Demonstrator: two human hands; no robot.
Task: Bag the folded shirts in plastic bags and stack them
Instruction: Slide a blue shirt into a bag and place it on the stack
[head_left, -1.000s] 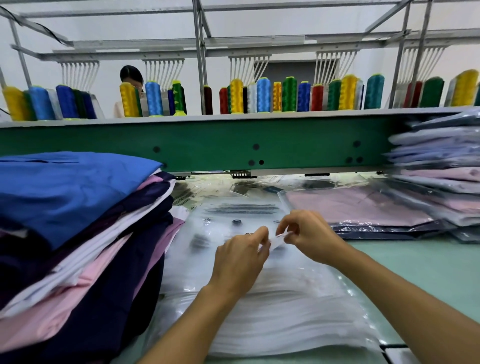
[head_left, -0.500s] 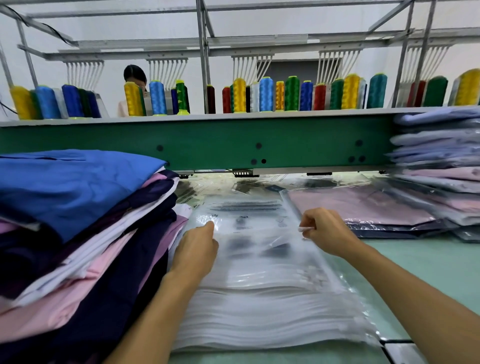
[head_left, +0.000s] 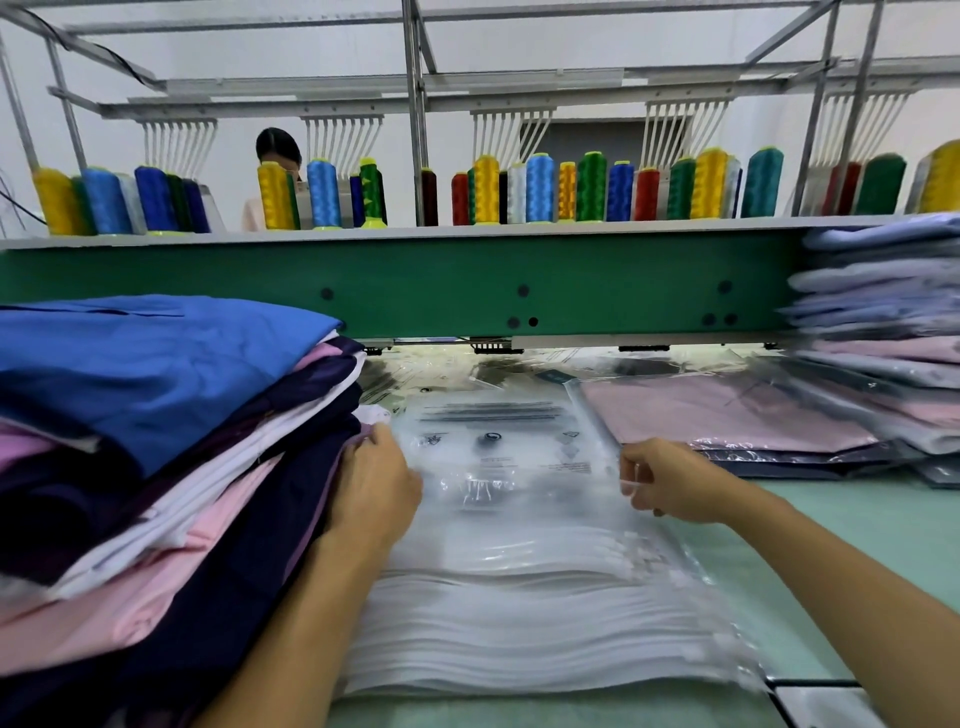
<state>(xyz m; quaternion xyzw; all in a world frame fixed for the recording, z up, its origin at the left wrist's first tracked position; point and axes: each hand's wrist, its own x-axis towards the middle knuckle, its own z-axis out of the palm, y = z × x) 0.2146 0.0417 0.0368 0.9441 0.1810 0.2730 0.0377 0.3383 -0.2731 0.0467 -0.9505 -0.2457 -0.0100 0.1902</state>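
The pile of folded shirts (head_left: 171, 395) sits on the left of the pale green worktop (head_left: 857, 525), just beside the left grip (head_left: 376, 488). That grip lies against the pile's right edge, back of the hand up, with its fingertips tucked in among the lower navy and lilac layers. Whether it actually grasps a shirt or only touches the cloth cannot be told, since the fingertips are hidden. The pile is tall and leans a little. A bright blue shirt lies on top, with navy, white, pink and dark purple ones below, their folded edges stepped outward.

Between the two grips lies the stack of plastic bags (head_left: 519, 613), flat and clear. The top bag is printed with dark lines and small symbols. The right grip (head_left: 672, 480) is at the stack's right edge, clenched on a thin white strip (head_left: 632, 484) that is pinched between thumb and fingers.

To the right a bagged pink shirt (head_left: 717, 410) lies flat on darker bagged ones. Beyond it rises a stack of bagged shirts (head_left: 883, 364) in pale blue, lilac and pink, blurred at the frame edge. Behind runs a green beam (head_left: 415, 283) carrying a shelf of thread cones (head_left: 537, 187).
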